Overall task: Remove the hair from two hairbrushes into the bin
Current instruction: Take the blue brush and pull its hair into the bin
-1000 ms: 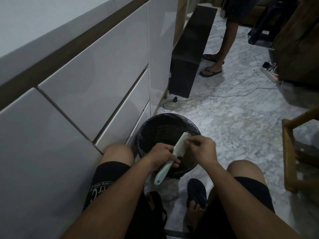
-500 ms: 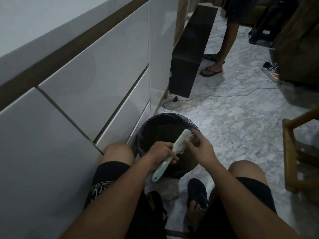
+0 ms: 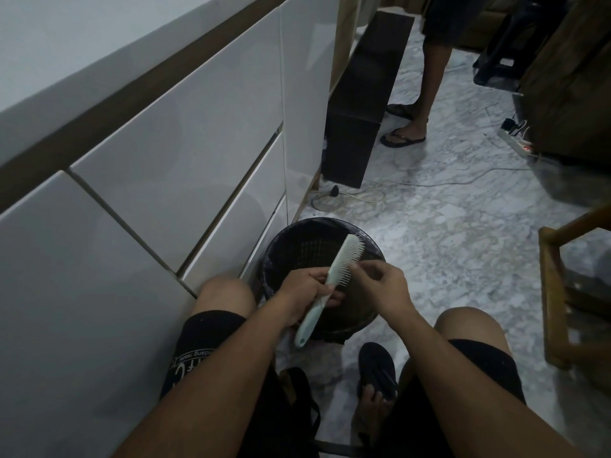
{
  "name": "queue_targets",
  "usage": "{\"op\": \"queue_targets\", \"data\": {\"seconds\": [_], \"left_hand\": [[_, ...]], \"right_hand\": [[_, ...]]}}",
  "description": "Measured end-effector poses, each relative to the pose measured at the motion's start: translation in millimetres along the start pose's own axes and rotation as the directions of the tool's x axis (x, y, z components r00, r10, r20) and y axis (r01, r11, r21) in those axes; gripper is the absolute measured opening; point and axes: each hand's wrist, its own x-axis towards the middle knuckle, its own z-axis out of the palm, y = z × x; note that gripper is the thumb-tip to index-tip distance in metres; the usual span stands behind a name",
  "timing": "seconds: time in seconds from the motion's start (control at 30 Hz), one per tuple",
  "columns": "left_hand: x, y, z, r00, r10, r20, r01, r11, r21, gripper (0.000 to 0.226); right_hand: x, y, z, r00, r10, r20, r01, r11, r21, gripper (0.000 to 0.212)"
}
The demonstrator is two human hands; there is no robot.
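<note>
We hold the hairbrush (image 3: 334, 279) over the open mouth of the black bin (image 3: 299, 241), just below the centre of the frame. The brush is pale mint green and runs diagonally, head toward the upper right, handle end toward the lower left. Its bristles face right.

Our left hand (image 3: 305, 294) is wrapped closed around the handle where it meets the head, fingers curled in a fist. The tail of the handle sticks out below this hand, past the near rim of the bin.

Our right hand (image 3: 385, 285) sits just to the right of the brush at the lower part of the bristle field. Its thumb and forefinger are pressed together in a pinch at the bristle tips; the other fingers are loosely curled. We cannot tell whether any hair is caught in the pinch, as strands are too fine to make out.

The bin stands on the marble floor (image 3: 446, 246) against the white drawer fronts (image 3: 172, 160) that fill the left of the frame. Our knees flank the bin in the lower part of the frame.
</note>
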Motion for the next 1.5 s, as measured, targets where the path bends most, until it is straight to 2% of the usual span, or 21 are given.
{"op": "queue_targets", "data": {"seconds": [0.07,0.2,0.4,0.53,0.6,0.73,0.8,0.9,1.0,1.13,1.27,1.33,1.4,1.47,1.5], "left_hand": [[-1,0,0,1.000,-0.005,0.016,0.005,1.000,0.012,0.043],[-3,-1,1,1.000,-0.001,0.023,0.000,0.999,0.036,0.042],[4,-2,-2,0.997,0.035,-0.072,-0.037,0.999,-0.025,0.041],[-1,1,-2,0.998,0.031,-0.046,-0.031,1.000,-0.003,0.039],[-3,1,-3,0.998,0.031,-0.046,-0.029,0.998,0.053,0.038],[-3,2,-2,0.996,0.049,-0.077,-0.040,0.994,0.105,0.039],[-2,2,-2,0.991,0.069,-0.110,-0.057,0.992,0.108,0.038],[0,3,-3,0.982,0.086,-0.168,-0.069,0.992,0.104,0.036],[2,1,-4,0.968,0.088,-0.236,-0.060,0.990,0.125,0.031],[7,-1,-9,0.926,0.062,-0.373,-0.046,0.998,0.050,0.020],[13,0,-15,0.862,0.037,-0.506,-0.067,0.997,-0.041,0.021],[12,1,-14,0.863,0.032,-0.504,-0.067,0.996,-0.052,0.020],[10,3,-12,0.900,0.029,-0.436,-0.060,0.996,-0.058,0.016],[5,6,-7,0.940,0.027,-0.341,-0.043,0.998,-0.042,0.015],[4,6,-5,0.953,0.026,-0.301,-0.034,0.999,-0.023,0.015]], "right_hand": [[-3,-2,1,0.999,0.011,0.052,-0.009,0.999,-0.035,0.030],[-1,-4,-3,0.997,0.030,0.069,-0.027,0.999,-0.042,0.027],[-1,-2,-3,0.994,0.073,0.080,-0.066,0.994,-0.084,0.023],[-8,-7,0,0.967,0.015,0.253,-0.006,0.999,-0.037,0.033],[-12,-11,1,0.955,-0.015,0.295,0.031,0.998,-0.052,0.026],[-10,-9,-1,0.962,0.031,0.272,0.003,0.992,-0.126,0.021],[-8,-8,-1,0.970,0.039,0.241,-0.014,0.995,-0.101,0.021],[-3,-5,-3,0.996,0.044,0.073,-0.045,0.999,0.020,0.020],[5,1,-5,0.990,0.111,-0.091,-0.096,0.984,0.152,0.019],[11,5,-6,0.965,0.199,-0.169,-0.143,0.945,0.295,0.020],[19,10,-8,0.951,0.186,-0.248,-0.122,0.960,0.253,0.020],[22,14,-9,0.941,0.181,-0.287,-0.127,0.972,0.198,0.023],[21,14,-8,0.963,0.128,-0.237,-0.108,0.990,0.094,0.022],[16,10,-5,0.992,0.067,-0.104,-0.064,0.997,0.031,0.015],[11,8,-3,0.999,0.047,-0.017,-0.046,0.998,0.044,0.021]]}}
